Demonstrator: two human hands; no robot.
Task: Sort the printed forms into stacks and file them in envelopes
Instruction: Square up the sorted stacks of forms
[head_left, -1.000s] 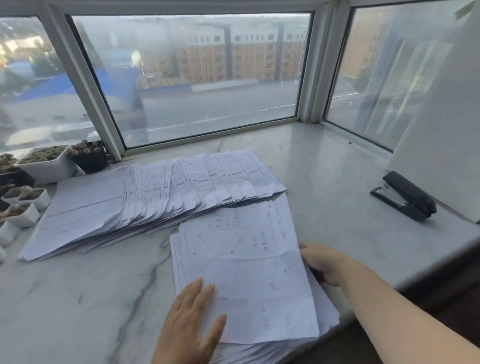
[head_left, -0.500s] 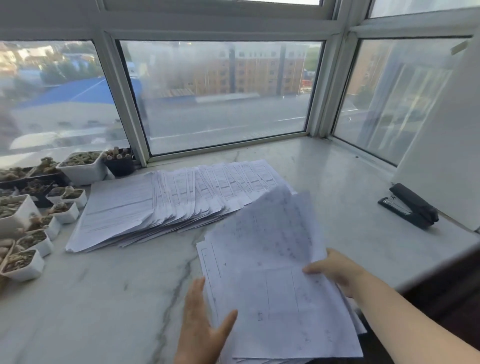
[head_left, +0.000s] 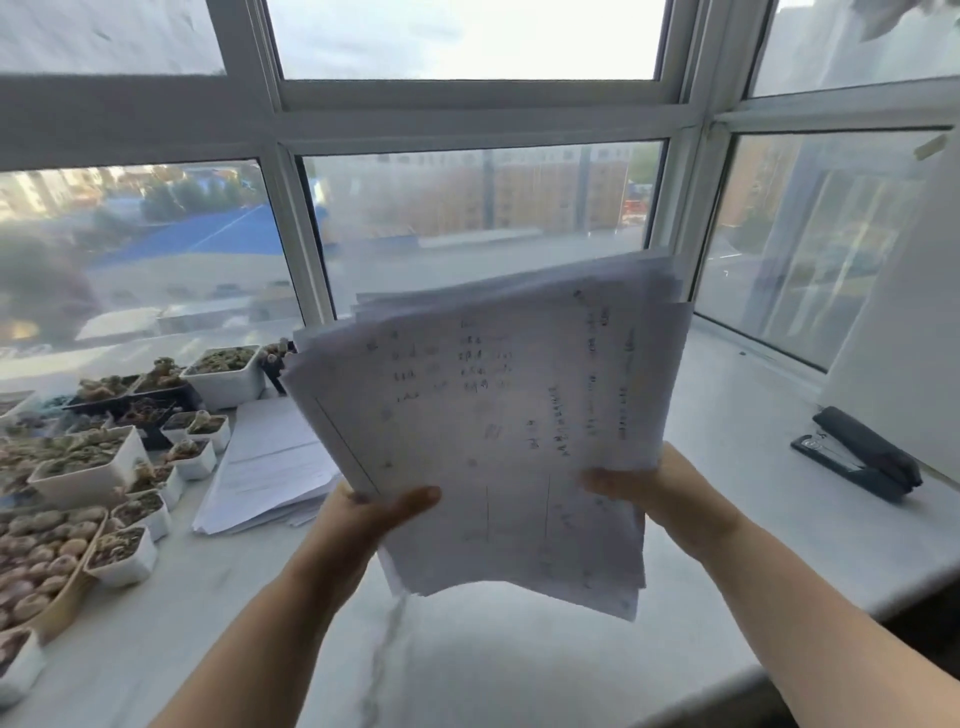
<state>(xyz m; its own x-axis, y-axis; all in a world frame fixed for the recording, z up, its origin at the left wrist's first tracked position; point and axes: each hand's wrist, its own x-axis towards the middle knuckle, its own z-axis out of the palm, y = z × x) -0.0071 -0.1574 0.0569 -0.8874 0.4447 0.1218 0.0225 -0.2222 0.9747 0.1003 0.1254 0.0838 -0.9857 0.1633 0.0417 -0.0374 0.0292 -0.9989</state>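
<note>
A: From the head camera, what are the hands doing?

B: Both are grasping one loose sheaf of white printed forms (head_left: 498, 426), raised off the pale veined marble worktop (head_left: 467, 670) and tilting up toward the window. The left hand (head_left: 363, 525) is clenching the sheaf's lower left edge, thumb lying across the front sheet. The right hand (head_left: 654, 493) is gripping the lower right edge, thumb also on the front, the other fingers hidden behind the paper.

A: So neither grip is released?

B: No, each is grasping the sheaf. The sheets are fanning slightly at the top and sagging at the bottom corner. Faint print and ruled lines are showing, too blurred to read.

A: Where is everything else, taking that sheaf as the landmark?

B: To its left and behind it, a second stack of white forms (head_left: 270, 467) is lying flat on the worktop, partly hidden by the sheaf. Further left, a cluster of small white square pots of succulents (head_left: 93, 467) is sitting along the glass. Well to the right of the sheaf, a black stapler (head_left: 857, 457) is lying on the worktop, next to a white wall. Behind the sheaf, the white-framed window (head_left: 467, 119) is looking out on blurred buildings.
</note>
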